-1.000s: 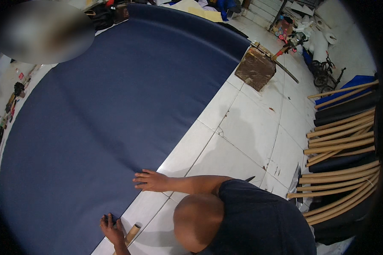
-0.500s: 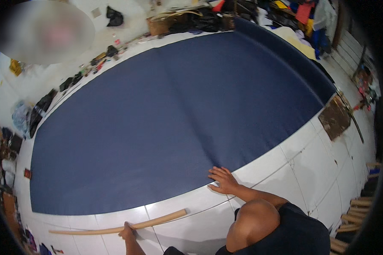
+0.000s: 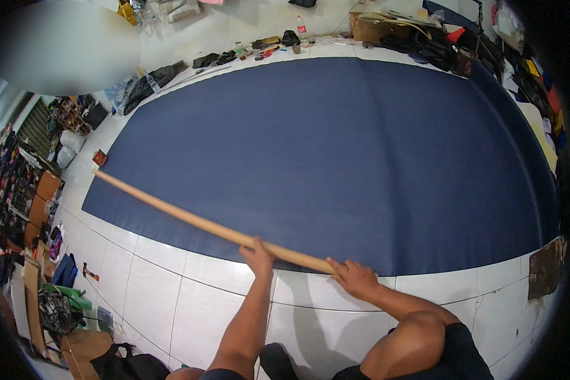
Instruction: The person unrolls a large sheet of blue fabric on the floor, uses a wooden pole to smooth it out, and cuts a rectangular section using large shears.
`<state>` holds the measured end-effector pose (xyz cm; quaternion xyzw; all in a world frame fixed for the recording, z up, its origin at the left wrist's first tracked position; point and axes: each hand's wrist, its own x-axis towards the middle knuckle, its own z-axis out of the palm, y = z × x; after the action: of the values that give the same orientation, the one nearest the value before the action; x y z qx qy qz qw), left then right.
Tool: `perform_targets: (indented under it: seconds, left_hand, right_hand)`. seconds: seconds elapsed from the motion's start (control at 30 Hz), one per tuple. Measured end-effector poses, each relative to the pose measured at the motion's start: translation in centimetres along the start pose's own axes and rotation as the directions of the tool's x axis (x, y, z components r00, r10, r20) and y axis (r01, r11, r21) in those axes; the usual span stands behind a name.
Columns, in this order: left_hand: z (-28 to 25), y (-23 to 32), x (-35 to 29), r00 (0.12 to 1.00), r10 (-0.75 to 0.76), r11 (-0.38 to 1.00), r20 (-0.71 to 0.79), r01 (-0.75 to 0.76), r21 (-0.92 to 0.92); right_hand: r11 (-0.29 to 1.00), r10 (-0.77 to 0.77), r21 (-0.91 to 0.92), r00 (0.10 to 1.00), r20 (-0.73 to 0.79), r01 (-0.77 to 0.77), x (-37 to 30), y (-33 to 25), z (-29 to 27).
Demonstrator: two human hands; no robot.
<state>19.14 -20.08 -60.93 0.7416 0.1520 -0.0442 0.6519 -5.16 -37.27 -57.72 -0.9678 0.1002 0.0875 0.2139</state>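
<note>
- While your left hand is wrapped around the long tan tube, its fingers closed over the shaft nearer to the right end, your right hand is at that right end, its fingers on the tube; you cannot tell from here whether they close fully around it.
- The tube slants in front of you, from your right hand up to the left, crossing over the near edge of the dark blue sheet; whether it rests on the sheet is hard to tell.
- Its far end shows near a small reddish-brown block beside the sheet's left end.
- The sheet lies spread across the white tiled floor, curving up along its right side.
- Near its lower right corner, you have a brown block.
- Beyond its far edge are a clear bottle and a cardboard box.
</note>
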Motion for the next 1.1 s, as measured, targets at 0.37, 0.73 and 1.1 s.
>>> perform_targets:
  seconds: [0.37, 0.73, 1.1]
  left_hand:
    - [-1.0, -5.7, 5.3, 0.835, 0.404, 0.223, 0.374, -0.486, 0.845]
    - [-0.5, -5.0, 5.6, 0.848, 0.373, 0.214, 0.377, -0.473, 0.855]
    - [-0.4, -5.8, 5.8, 0.833, 0.393, 0.186, 0.389, -0.487, 0.854]
  right_hand:
    - [0.973, -0.004, -0.224, 0.962, -0.275, -0.06, 8.4, 8.2, -0.1]
    - [0.926, 0.269, -0.13, 0.863, -0.428, -0.353, 20.6, 15.0, -4.9]
    - [0.689, 0.687, 0.116, 0.594, -0.419, -0.715, 5.3, 22.0, -6.2]
